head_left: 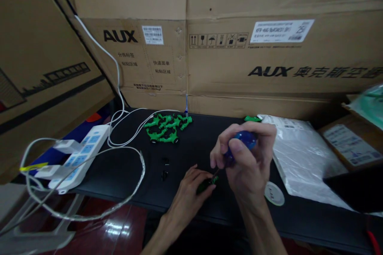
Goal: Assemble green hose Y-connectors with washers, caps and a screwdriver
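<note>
My left hand point(193, 187) rests low over the black table and pinches a small green and black plastic part point(213, 180) between thumb and fingers. Most of that part is hidden by the hand. Above and to the right, my right hand point(249, 159) is wrapped round the blue handle of a screwdriver point(245, 139). Its thin shaft slants down to the left, with the tip at the green part. Whether the tip sits in a screw is too small to tell. Several similar green and black plastic parts point(166, 127) lie grouped farther back. Small black pieces point(164, 175) lie left of my left hand.
A white power strip point(85, 155) with plugs and looping cables takes up the table's left side. Large cardboard boxes point(221, 67) wall off the back. To the right lie a white plastic package point(302, 155), a round white disc point(274, 194) and a labelled carton point(353, 139).
</note>
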Tool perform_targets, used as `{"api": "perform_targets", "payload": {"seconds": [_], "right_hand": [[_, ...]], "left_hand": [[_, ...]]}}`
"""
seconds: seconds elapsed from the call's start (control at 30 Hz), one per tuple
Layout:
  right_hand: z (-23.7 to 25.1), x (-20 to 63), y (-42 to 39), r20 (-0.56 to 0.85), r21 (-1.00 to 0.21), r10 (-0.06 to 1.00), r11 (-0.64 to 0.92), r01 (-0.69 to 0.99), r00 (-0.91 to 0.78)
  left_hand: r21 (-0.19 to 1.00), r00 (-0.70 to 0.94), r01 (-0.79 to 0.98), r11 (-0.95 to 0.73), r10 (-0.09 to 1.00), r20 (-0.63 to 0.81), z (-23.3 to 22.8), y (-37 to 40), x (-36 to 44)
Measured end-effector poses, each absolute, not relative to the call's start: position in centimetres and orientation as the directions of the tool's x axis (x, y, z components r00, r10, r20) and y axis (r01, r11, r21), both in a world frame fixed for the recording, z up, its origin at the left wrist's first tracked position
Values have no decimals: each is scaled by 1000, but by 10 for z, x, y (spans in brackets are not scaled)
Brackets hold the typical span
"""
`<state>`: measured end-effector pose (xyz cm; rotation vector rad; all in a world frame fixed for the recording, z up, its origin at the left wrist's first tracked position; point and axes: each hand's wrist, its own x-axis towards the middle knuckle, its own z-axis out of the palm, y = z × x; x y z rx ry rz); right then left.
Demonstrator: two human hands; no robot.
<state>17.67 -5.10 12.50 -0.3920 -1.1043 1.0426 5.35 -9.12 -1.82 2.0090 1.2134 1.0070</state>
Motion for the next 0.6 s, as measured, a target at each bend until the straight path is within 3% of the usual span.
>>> {"api": "perform_targets", "payload": {"seconds": [0.27, 0.43, 0.6], "right_hand": [[121, 179, -54, 546, -718, 834, 415, -559, -82], [125, 179, -58, 575, -719, 814, 459, -522, -76], [132, 179, -59, 551, -701, 826, 382, -602, -118]], "left_hand": [[765, 322, 511, -391, 913, 251, -13, -90, 52], [790, 321, 499, -356, 923, 213, -9, -91, 51], [814, 310, 453, -364, 920, 239, -8, -91, 50]]}}
